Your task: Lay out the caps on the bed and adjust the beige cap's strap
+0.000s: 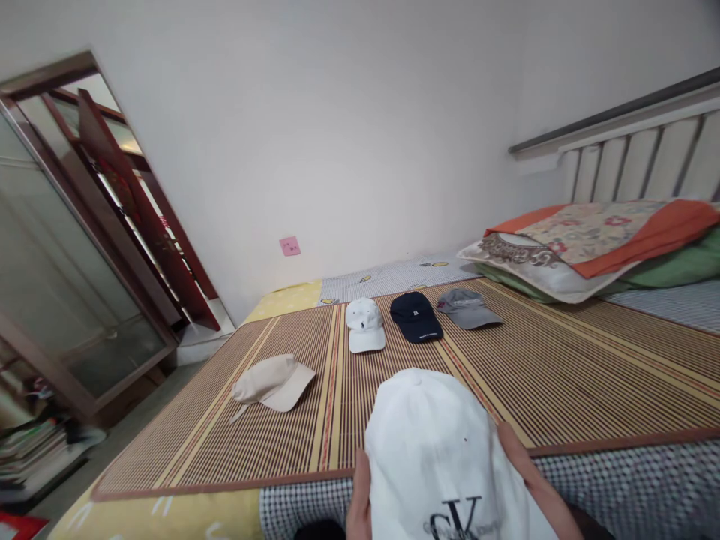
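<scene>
A white baseball cap [430,435] with black letters on its front is held up close to me, above the near edge of the bed. My left hand [360,499] grips its left side, and my right hand [529,476] its right side; the fingertips are partly hidden behind the cloth. The brim runs out of the bottom of the view. Beyond it on the mat lie a white cap [364,324] with a small dark logo, a navy cap [416,316] and a grey cap [466,308] in a row. A beige cap [273,381] rests on its side at the left.
A striped bamboo mat [196,427] covers much of the bed. Stacked pillows [607,236] lie by the headboard [635,161] at the right. A pink note [290,246] is on the wall. At the left are a doorway and a pile of books [34,454].
</scene>
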The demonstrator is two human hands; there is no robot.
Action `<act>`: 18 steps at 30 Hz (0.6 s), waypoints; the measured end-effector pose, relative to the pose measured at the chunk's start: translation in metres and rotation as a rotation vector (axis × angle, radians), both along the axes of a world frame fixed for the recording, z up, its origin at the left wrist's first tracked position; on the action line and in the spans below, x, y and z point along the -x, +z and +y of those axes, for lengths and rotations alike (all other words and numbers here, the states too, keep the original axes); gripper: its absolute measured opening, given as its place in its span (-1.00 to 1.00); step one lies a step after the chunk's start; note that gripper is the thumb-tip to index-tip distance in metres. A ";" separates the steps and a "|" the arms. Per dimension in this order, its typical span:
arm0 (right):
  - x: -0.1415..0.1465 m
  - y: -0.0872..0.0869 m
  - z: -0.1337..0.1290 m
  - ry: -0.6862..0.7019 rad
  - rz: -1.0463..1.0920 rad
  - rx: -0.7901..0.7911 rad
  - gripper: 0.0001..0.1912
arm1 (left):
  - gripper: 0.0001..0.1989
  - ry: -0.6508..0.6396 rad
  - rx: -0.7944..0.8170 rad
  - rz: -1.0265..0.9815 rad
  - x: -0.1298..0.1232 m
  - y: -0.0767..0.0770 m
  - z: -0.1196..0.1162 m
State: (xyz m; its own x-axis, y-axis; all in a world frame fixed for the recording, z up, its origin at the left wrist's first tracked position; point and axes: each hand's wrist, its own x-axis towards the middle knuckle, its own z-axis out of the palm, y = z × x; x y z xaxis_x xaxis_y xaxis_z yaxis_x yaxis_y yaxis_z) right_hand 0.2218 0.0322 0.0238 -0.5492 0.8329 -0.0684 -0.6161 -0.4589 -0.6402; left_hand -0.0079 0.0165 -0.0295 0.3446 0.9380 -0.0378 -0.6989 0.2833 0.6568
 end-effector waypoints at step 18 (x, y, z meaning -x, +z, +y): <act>0.034 0.008 -0.004 0.027 0.160 -0.009 -0.26 | -0.36 0.050 0.014 0.066 0.021 -0.023 0.013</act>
State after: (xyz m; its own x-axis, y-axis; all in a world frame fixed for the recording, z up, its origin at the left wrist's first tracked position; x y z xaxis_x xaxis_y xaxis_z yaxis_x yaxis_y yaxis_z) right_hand 0.1876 0.0286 0.0320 -0.5750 0.8176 0.0289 -0.6977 -0.4717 -0.5392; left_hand -0.0287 0.0297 -0.0528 0.2941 0.9530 -0.0723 -0.6675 0.2590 0.6981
